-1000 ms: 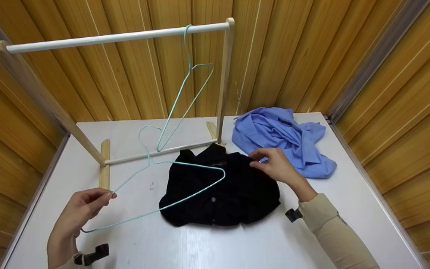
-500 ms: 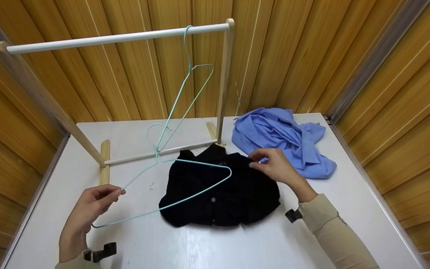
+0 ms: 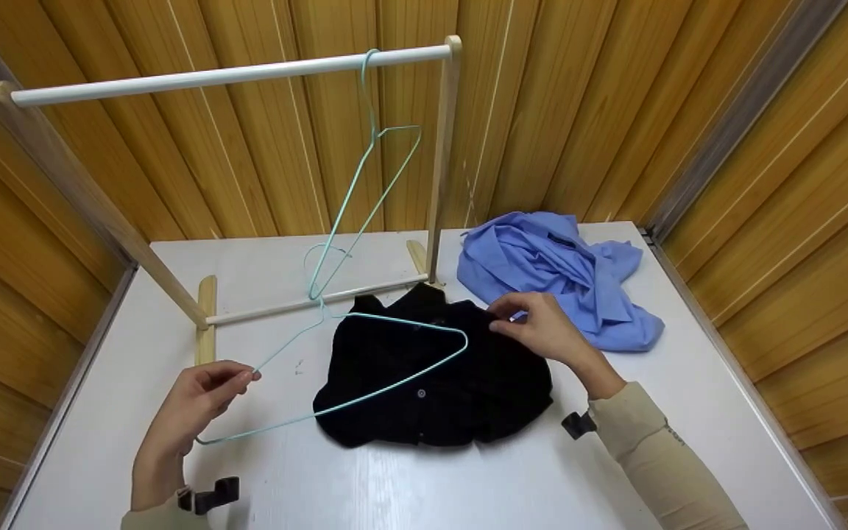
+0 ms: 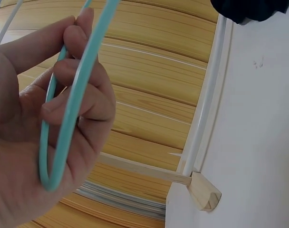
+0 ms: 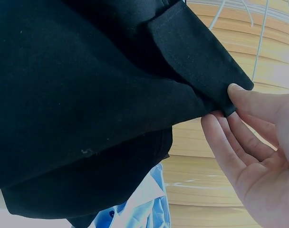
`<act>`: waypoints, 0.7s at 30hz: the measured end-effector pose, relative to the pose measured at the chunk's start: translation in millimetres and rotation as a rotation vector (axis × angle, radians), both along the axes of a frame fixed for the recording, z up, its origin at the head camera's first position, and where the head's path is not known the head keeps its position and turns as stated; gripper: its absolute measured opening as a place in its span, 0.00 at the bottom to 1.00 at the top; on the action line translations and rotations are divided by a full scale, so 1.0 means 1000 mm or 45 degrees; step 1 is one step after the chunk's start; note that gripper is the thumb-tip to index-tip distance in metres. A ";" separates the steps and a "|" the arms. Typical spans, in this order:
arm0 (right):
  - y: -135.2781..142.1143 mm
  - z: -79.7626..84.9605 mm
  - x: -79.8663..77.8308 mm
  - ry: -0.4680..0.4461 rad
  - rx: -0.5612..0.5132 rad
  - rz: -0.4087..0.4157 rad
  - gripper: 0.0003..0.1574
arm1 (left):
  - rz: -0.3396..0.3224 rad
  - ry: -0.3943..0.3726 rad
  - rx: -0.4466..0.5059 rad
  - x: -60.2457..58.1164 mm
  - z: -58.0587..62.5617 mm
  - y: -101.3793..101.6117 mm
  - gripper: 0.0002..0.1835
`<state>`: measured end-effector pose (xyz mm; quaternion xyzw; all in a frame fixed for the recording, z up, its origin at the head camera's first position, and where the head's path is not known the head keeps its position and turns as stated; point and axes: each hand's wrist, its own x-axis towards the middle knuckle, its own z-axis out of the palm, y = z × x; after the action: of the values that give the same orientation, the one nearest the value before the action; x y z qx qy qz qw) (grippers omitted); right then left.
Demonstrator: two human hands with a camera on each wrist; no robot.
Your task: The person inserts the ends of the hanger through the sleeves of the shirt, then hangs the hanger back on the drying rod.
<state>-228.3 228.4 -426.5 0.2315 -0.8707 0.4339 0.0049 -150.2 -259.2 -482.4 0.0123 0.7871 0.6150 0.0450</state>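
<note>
My left hand (image 3: 192,405) pinches one arm of a mint-green wire hanger (image 3: 394,386) near its end. The hanger stretches over the black shirt (image 3: 490,390), its far end above the shirt's middle. In the left wrist view, the bent end of the hanger (image 4: 77,90) crosses in front of the palm, with the thumb and index finger meeting on the wire. My right hand (image 3: 545,327) pinches the upper right edge of the black shirt, beside the collar. In the right wrist view, thumb and fingertips grip a corner of the dark cloth (image 5: 197,52).
A wooden rack with a white bar (image 3: 247,72) stands at the back left. From its bar hangs a second mint-green hanger (image 3: 351,199). A crumpled blue shirt (image 3: 542,258) lies at the back right of the white table (image 3: 380,486). Wood-panelled walls surround the table.
My left hand has moved to the right and slightly away from me, carrying the hanger farther over the black shirt. The right hand has stayed at the shirt's edge.
</note>
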 end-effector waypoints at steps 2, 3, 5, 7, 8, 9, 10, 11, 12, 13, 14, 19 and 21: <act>-0.002 0.004 0.002 -0.003 -0.010 0.011 0.10 | -0.006 -0.002 0.012 -0.001 -0.001 0.002 0.10; -0.003 0.004 0.002 -0.004 -0.012 0.016 0.10 | -0.008 -0.002 0.020 -0.002 -0.001 0.003 0.09; -0.003 0.004 0.002 -0.008 -0.009 0.019 0.10 | -0.017 0.007 0.033 -0.003 -0.002 0.005 0.09; -0.004 0.005 0.003 -0.012 -0.011 0.027 0.10 | -0.024 0.018 0.041 -0.005 -0.003 0.008 0.08; -0.004 0.006 0.003 -0.014 -0.011 0.030 0.10 | -0.028 0.023 0.046 -0.005 -0.004 0.009 0.08; -0.005 0.006 0.003 -0.012 -0.010 0.034 0.10 | -0.031 0.026 0.049 -0.006 -0.004 0.010 0.08; -0.005 0.005 0.003 -0.012 -0.009 0.037 0.10 | -0.036 0.028 0.055 -0.007 -0.005 0.011 0.09; -0.005 0.004 0.003 -0.010 -0.010 0.039 0.10 | -0.040 0.029 0.059 -0.008 -0.006 0.012 0.09; -0.005 0.003 0.002 -0.008 -0.011 0.041 0.10 | -0.045 0.028 0.063 -0.008 -0.006 0.014 0.09; -0.004 0.000 0.000 -0.003 -0.008 0.040 0.10 | -0.049 0.025 0.066 -0.009 -0.007 0.015 0.10; -0.003 -0.004 -0.002 0.004 -0.002 0.039 0.10 | -0.053 0.022 0.069 -0.009 -0.007 0.016 0.10; 0.002 -0.026 -0.014 0.036 0.013 0.031 0.10 | -0.088 0.012 0.070 -0.012 -0.009 0.022 0.11; 0.004 -0.030 -0.017 0.030 0.004 0.035 0.11 | -0.106 0.013 0.067 -0.012 -0.009 0.024 0.12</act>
<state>-245.0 232.0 -456.0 0.2486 -0.8680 0.4297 0.0089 -162.3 -235.2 -491.5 0.0494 0.7698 0.6330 0.0659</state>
